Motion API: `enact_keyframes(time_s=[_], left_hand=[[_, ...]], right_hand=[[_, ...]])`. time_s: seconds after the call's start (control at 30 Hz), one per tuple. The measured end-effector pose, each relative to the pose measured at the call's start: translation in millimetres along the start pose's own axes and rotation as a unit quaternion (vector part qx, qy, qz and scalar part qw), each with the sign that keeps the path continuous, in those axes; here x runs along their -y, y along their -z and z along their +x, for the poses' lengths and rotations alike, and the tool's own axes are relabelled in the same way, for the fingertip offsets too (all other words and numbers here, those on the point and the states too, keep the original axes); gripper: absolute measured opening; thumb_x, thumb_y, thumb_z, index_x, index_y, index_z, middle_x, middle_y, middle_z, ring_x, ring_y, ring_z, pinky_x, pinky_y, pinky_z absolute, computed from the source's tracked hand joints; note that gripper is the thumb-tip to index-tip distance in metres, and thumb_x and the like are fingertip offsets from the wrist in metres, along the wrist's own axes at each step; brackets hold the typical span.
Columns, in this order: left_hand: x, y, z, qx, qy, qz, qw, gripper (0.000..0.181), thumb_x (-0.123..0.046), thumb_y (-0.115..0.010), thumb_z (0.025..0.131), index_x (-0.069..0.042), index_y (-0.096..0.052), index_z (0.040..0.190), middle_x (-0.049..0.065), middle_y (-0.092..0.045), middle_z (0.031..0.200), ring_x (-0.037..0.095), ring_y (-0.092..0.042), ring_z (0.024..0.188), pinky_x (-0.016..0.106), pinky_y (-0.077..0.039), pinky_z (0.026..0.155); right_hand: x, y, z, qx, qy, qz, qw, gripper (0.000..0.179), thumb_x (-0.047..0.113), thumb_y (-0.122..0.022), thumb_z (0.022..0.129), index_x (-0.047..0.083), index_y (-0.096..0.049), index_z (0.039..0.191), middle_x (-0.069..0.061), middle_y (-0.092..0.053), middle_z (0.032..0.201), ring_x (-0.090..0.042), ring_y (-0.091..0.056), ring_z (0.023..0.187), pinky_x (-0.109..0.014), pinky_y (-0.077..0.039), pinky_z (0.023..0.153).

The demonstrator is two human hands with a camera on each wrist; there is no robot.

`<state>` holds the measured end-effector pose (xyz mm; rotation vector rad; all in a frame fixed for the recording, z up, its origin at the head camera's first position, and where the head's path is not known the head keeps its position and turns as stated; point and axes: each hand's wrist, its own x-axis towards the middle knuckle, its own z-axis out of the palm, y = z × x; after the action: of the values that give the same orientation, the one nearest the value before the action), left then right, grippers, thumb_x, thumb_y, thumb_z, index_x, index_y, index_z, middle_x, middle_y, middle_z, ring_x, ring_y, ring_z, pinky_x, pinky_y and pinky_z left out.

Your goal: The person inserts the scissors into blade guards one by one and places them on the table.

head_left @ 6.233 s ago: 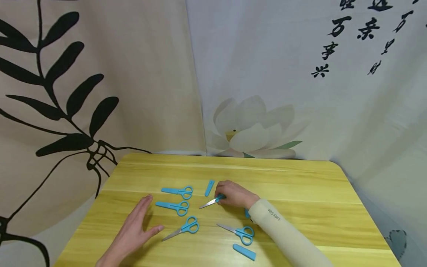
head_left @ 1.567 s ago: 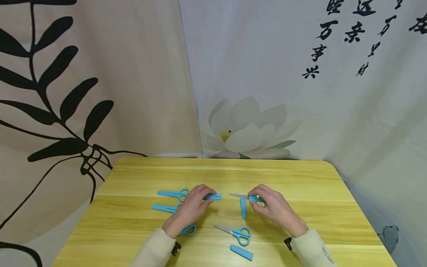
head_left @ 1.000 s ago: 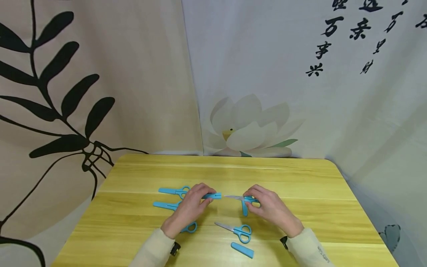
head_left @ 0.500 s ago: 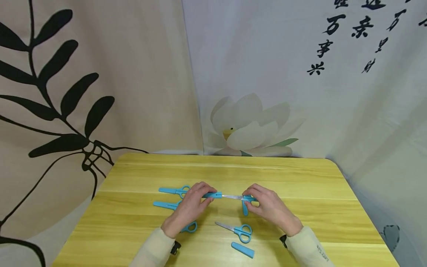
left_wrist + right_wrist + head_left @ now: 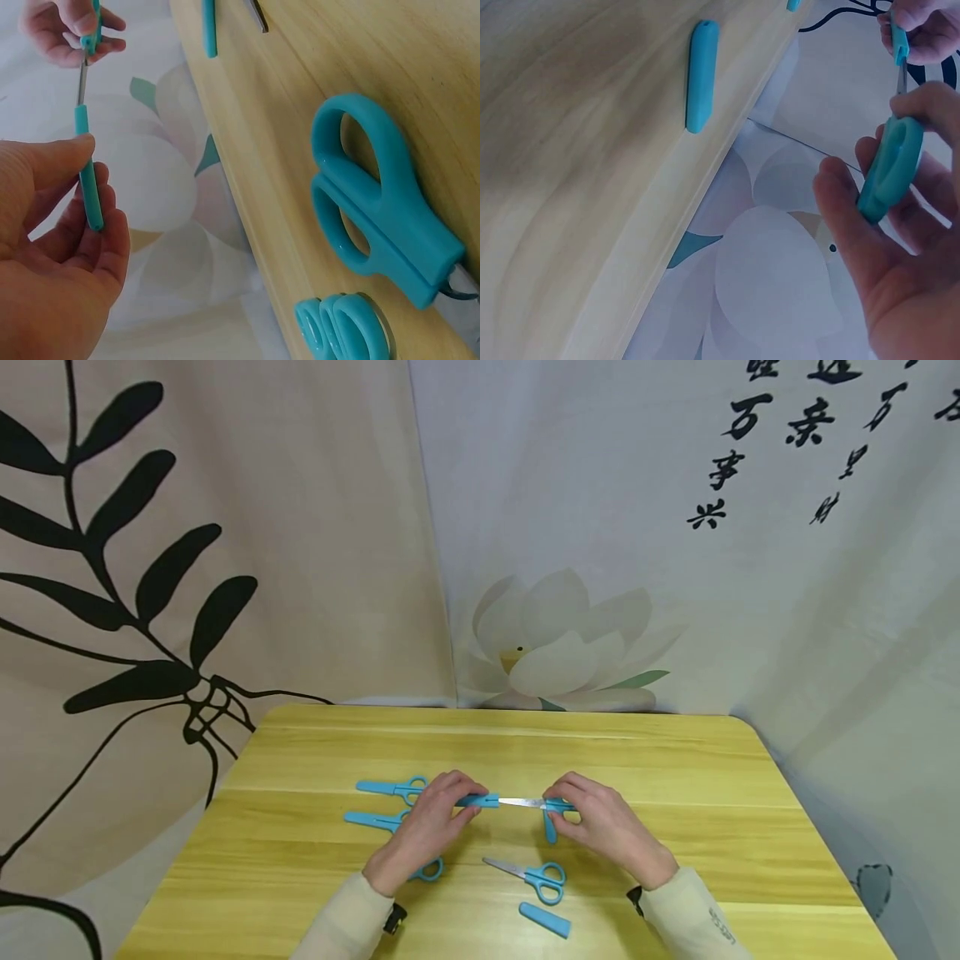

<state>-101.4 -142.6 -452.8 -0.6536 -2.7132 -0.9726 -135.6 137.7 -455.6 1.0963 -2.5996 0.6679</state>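
Note:
My left hand (image 5: 427,828) pinches a blue scissors cover (image 5: 485,800) between thumb and fingers, its mouth facing right. The right hand (image 5: 613,828) grips a pair of scissors (image 5: 892,165) by the blue handles, blades pointing left. Their tip sits at the mouth of the cover, most of the blade (image 5: 521,802) bare. Both are held above the table, as the left wrist view shows. Below the right hand's fingertips lies another blue cover (image 5: 551,828). Nearer the front are bare scissors (image 5: 543,881) and a loose cover (image 5: 544,920).
Two pairs of scissors in covers, one farther back (image 5: 381,788) and one closer (image 5: 372,822), lie left of the left hand. Another pair (image 5: 429,870) is partly hidden behind the left wrist. A wooden table (image 5: 697,827) stands before a printed cloth (image 5: 337,568).
The left hand, empty at first, has taken up a cover. The right hand has lifted the scissors and moved them left until their tip met the cover's mouth; lately both hands barely move.

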Motion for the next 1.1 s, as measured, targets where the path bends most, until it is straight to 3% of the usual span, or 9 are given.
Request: enact_keyframes(time_s=[0.47, 0.87, 1.1], left_hand=[[-2.0, -2.2, 1.2, -0.008, -0.013, -0.021, 0.9997, 0.020, -0.011, -0.072, 0.089, -0.015, -0.071, 0.108, -0.009, -0.061, 0.104, 0.011, -0.055, 0.098, 0.032, -0.050, 0.080], [-2.9, -1.3, 4.8, -0.020, -0.036, -0.028, 0.9988, 0.021, -0.010, -0.072, 0.088, -0.016, -0.071, 0.108, -0.009, -0.061, 0.104, 0.011, -0.056, 0.099, 0.031, -0.051, 0.081], [-4.0, -3.0, 2.1, -0.028, -0.031, -0.026, 0.9988, 0.021, -0.010, -0.073, 0.087, -0.014, -0.071, 0.108, -0.009, -0.061, 0.105, 0.011, -0.055, 0.099, 0.032, -0.050, 0.082]], right_hand=[[3, 0, 4.4, -0.026, 0.035, -0.015, 0.9989, 0.023, 0.020, -0.078, 0.080, 0.014, -0.070, 0.101, 0.008, -0.061, 0.099, -0.004, -0.058, 0.076, -0.021, -0.052, 0.065], [6, 2, 10.8, -0.027, 0.036, -0.004, 0.9990, 0.018, 0.023, -0.076, 0.083, 0.017, -0.070, 0.099, 0.008, -0.060, 0.103, -0.004, -0.058, 0.074, -0.019, -0.050, 0.061], [10, 0, 12.4, -0.026, 0.032, 0.005, 0.9992, 0.016, 0.023, -0.075, 0.085, 0.018, -0.071, 0.099, 0.009, -0.059, 0.102, -0.004, -0.058, 0.073, -0.019, -0.050, 0.061]])
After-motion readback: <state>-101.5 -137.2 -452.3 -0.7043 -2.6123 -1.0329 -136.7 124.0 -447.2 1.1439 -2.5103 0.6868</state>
